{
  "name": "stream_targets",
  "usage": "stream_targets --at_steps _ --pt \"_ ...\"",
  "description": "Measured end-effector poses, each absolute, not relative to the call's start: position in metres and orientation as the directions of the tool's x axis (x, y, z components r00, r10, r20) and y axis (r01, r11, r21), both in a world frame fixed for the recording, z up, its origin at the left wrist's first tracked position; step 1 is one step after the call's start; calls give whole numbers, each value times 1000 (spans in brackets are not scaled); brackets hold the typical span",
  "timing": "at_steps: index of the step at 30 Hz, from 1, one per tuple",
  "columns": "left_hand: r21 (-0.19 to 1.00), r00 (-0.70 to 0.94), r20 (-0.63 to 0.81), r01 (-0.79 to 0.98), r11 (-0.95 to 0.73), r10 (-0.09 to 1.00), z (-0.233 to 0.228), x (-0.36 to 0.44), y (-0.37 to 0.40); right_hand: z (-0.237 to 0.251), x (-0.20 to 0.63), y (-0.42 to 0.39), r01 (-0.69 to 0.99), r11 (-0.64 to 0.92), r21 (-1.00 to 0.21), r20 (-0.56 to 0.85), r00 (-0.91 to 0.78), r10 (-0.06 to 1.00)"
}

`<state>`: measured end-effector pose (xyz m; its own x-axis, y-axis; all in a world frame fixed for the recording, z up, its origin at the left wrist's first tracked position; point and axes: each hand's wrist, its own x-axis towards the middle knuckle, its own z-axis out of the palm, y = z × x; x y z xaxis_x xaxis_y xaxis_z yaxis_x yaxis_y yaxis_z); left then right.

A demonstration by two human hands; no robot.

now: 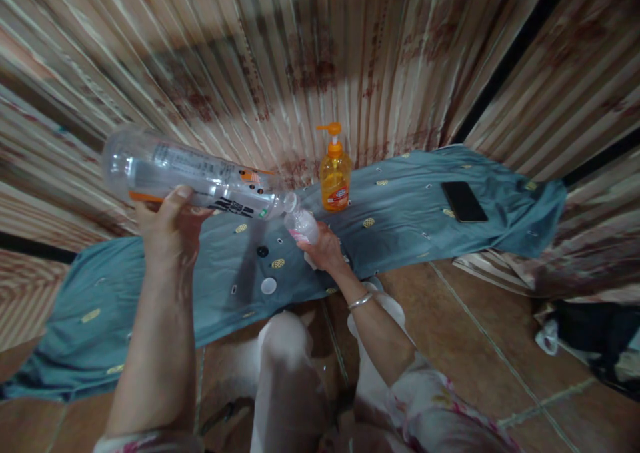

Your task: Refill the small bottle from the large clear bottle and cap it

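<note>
Left hand (170,229) grips a large clear plastic bottle (193,181) tipped mouth-down onto a small bottle (303,226) clasped by the right hand (325,249), just beside the orange soap dispenser (335,176)

lighting: dim, warm indoor light from above; colours muted. shadows: broad dark band across the curtain (300,59); soft bottle shadow on the blue cloth (400,206). distortion: strong wide-angle bending at edges, curtain folds fanning outward. focus: soft throughout; lower foreground blurred, right corner murky.
</note>
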<state>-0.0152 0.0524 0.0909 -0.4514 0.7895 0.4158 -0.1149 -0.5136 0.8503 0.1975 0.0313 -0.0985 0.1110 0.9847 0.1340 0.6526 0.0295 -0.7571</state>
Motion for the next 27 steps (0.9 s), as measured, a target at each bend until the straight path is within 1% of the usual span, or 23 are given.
stream_targets --at_steps 9,14,20,27 --pt "838 -444 423 -139 -527 790 95 -9 54 -101 197 32 637 28 -770 143 130 981" --pt "837 -410 469 -78 -542 782 94 -11 57 -100 196 32 658 14 -753 128 125 984" --pt "835 -420 490 -26 -550 764 90 -16 63 -99 197 31 655 12 -755 133 136 982" --pt "831 -392 489 -60 -552 779 92 -14 62 -100 196 32 661 16 -750 139 133 981"
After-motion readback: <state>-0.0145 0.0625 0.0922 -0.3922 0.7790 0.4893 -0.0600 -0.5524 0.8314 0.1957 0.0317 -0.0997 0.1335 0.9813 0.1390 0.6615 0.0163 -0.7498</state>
